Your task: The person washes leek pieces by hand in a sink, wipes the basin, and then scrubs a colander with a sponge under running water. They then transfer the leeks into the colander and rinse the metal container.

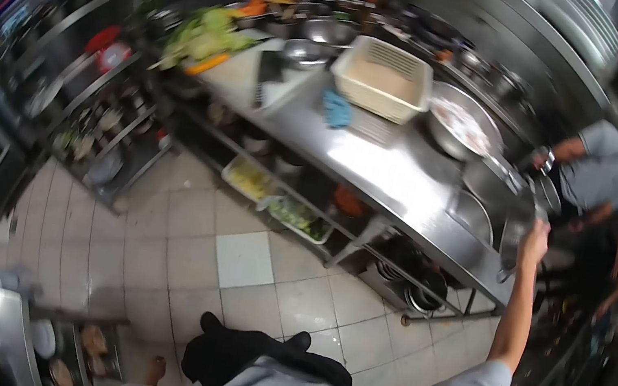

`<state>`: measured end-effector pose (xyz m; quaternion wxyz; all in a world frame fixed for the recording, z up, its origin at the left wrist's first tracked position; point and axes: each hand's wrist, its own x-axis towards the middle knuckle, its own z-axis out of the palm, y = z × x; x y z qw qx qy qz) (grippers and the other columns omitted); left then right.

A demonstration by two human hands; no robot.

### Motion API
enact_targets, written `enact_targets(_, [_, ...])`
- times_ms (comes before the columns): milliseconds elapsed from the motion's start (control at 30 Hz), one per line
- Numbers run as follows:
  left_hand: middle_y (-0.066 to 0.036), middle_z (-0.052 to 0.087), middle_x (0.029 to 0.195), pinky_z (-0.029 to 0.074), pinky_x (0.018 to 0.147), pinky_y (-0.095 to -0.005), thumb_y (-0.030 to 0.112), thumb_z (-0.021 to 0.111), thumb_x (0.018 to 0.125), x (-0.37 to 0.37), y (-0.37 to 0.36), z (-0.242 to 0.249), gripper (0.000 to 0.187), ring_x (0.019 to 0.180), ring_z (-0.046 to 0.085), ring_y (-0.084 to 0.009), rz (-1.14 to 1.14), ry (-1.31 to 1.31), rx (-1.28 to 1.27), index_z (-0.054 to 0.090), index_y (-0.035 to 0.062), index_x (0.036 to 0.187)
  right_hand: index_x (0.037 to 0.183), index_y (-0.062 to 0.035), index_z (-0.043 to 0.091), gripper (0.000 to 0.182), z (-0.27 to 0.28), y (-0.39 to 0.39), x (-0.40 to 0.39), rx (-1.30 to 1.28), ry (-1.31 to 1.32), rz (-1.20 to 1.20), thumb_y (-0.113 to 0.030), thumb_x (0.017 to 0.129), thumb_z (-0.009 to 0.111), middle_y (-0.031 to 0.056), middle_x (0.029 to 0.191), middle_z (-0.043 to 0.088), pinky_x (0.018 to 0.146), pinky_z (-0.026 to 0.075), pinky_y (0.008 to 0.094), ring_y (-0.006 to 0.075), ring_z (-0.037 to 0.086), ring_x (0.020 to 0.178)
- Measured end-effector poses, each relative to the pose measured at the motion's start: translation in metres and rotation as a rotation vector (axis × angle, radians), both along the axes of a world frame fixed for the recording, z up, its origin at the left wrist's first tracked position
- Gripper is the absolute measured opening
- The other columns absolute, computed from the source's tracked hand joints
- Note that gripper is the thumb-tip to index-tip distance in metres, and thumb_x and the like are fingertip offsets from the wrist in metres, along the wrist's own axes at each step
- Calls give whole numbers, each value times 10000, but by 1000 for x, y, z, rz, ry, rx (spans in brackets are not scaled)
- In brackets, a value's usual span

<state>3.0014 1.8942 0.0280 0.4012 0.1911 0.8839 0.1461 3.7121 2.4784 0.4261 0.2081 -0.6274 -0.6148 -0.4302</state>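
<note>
My right hand (534, 243) reaches out past the right end of the steel counter (379, 168). Its fingers are closed around what looks like a metal-handled utensil (539, 207), blurred so that its kind does not show. Close by, a large metal bowl (477, 214) rests on the counter. Behind it, another wide metal bowl (465, 125) contains something whitish. My left hand (155, 371) hangs low at my left side, near a lower shelf unit; its fingers are too small and blurred to read.
A co-worker (599, 166) stands beyond the counter's right end, hands near metal cookware. On the counter are a cream plastic basket (382, 82), a blue cloth (336, 109) and leafy greens (208, 39). Food trays (296, 217) sit underneath. Shelves (105, 107) line the left.
</note>
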Motion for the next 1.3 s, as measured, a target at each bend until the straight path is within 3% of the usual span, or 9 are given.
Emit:
enact_targets(67, [-121,579,738,427,469,-284,109,477,759,-9,-50,-8,217,564,545,-177,-277,116,312,538,-7,931,960,-66,495,238,19,-22,-89,-213,293,-181,-126,738,435,238,885,541,603,444,454,381,554,704])
enact_targets(133, [-111,570,726,400,412,-271,113,485,752,-19,-45,-11,232,506,514,-150,483,-257,333,533,3,951,852,11,511,204,11,-48,-172,-211,389,86,-106,686,502,231,658,549,609,428,464,372,556,679])
enact_targets(233, [-178,564,952,401,793,-329,180,497,791,-82,-8,5,305,924,532,-239,77,106,365,512,-14,1025,954,78,509,371,-71,-53,-285,-405,636,330,-146,662,546,185,674,568,488,453,346,224,568,562])
enact_targets(333, [-26,523,698,390,578,-234,224,485,823,-154,57,47,268,622,451,-91,300,-10,844,539,-11,941,879,23,551,233,-122,-94,-476,-864,1213,758,-77,672,511,54,639,544,422,391,264,91,483,526])
enact_targets(500, [-62,508,1038,428,709,-265,271,496,820,-262,136,190,398,900,498,-136,376,-305,992,412,35,1129,780,15,525,136,-151,-149,-747,-1196,1158,1000,-42,676,458,18,597,506,415,347,230,66,440,495])
enact_targets(700, [-109,478,1095,447,712,-314,272,528,791,-382,121,240,488,928,510,-189,661,-566,1086,345,23,1169,768,-11,506,81,-137,-202,-988,-1524,1202,1493,-37,710,456,-12,617,481,493,336,191,43,407,545])
enact_targets(833, [-91,530,899,452,598,-285,119,493,750,-468,83,225,342,729,536,-155,931,-448,1084,409,-1,1060,847,-2,502,136,-159,-226,-1149,-1808,1009,1582,-73,732,518,26,705,517,548,369,206,66,444,606])
enact_targets(1033, [-30,500,699,343,415,-244,47,451,690,-579,7,220,267,522,432,-91,1368,28,1187,450,-5,951,986,-46,504,302,-99,-348,-1373,-1312,637,2024,-189,736,595,188,1211,389,716,433,318,283,494,977])
enact_targets(1300, [-36,474,683,403,515,-262,47,469,693,-682,-85,203,86,578,471,-127,1840,107,1176,497,-9,752,957,-33,535,324,-248,-435,-1640,-1621,-187,2129,-251,719,565,170,923,555,788,397,365,331,512,890])
